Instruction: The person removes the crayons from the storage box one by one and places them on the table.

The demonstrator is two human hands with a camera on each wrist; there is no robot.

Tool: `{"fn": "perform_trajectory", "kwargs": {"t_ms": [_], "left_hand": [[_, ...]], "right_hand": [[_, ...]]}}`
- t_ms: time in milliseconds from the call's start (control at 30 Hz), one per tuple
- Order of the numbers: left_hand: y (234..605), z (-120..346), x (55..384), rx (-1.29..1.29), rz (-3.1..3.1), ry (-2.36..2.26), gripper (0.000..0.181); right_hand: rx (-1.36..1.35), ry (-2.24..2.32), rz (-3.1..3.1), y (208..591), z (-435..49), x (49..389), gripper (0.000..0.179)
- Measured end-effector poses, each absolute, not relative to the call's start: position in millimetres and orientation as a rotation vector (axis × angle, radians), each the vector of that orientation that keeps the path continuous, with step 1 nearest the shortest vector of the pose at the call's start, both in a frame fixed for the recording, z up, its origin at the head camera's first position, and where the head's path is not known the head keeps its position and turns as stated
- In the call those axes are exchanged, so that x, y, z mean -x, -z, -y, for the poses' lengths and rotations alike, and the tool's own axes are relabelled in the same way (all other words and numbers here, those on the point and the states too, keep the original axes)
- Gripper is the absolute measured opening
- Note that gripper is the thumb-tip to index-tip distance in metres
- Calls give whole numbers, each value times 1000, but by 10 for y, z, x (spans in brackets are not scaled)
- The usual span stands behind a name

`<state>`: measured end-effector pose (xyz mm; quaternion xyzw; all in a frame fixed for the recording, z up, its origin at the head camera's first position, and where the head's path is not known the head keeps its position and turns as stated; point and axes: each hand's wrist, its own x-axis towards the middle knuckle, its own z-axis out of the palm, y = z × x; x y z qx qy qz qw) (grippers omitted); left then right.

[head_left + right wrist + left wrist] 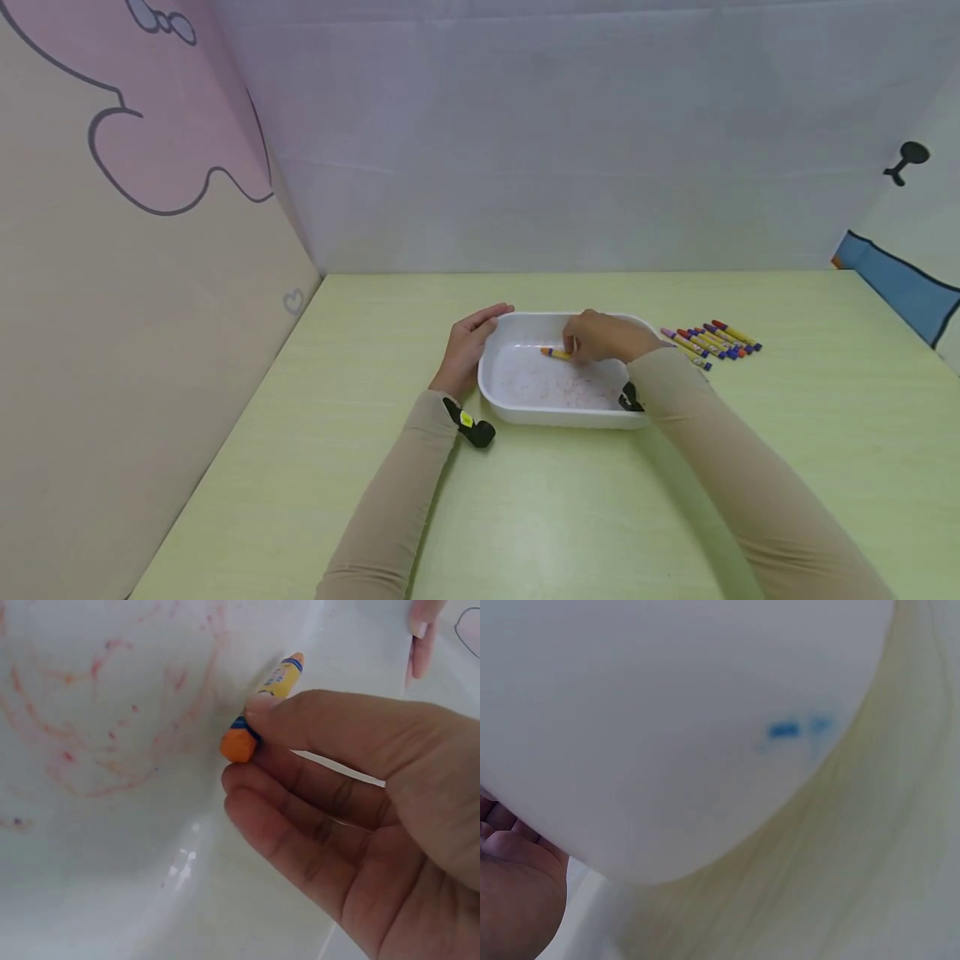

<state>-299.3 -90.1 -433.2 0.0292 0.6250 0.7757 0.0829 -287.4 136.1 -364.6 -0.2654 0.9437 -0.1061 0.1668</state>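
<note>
My right hand point(611, 336) reaches into a white plastic tray point(562, 418) and pinches an orange crayon point(553, 353) with a yellow wrapper. Up close in the right wrist view, thumb and forefinger hold the crayon point(277, 684) near its orange flat end, just above the tray floor; whether it touches the floor I cannot tell. Around the tray's left end my left hand point(465, 354) grips the rim, its thumb at the edge and its fingers along the outside. The left wrist view shows the tray's outer wall point(667, 750) with blue marks and part of the palm.
Several yellow-wrapped crayons point(720, 340) lie in a loose row on the table just right of the tray, partly behind the right wrist. Reddish crayon smears point(97, 667) mark the tray floor. Pale panels point(562, 150) stand behind the light green table point(555, 517) and at its sides.
</note>
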Motion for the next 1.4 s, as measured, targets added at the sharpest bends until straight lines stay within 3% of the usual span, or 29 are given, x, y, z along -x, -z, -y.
{"fn": "perform_trajectory", "kwargs": {"t_ms": [633,1400], "left_hand": [[4339,895,2977,-117,-1868,-2321,30],[4316,879,2957,-93,-1928,-2308,30]], "right_hand": [[644,401,-2737,3139,-1875,2739,16],[540,490,-2854,3317,-2600,2506,16]]}}
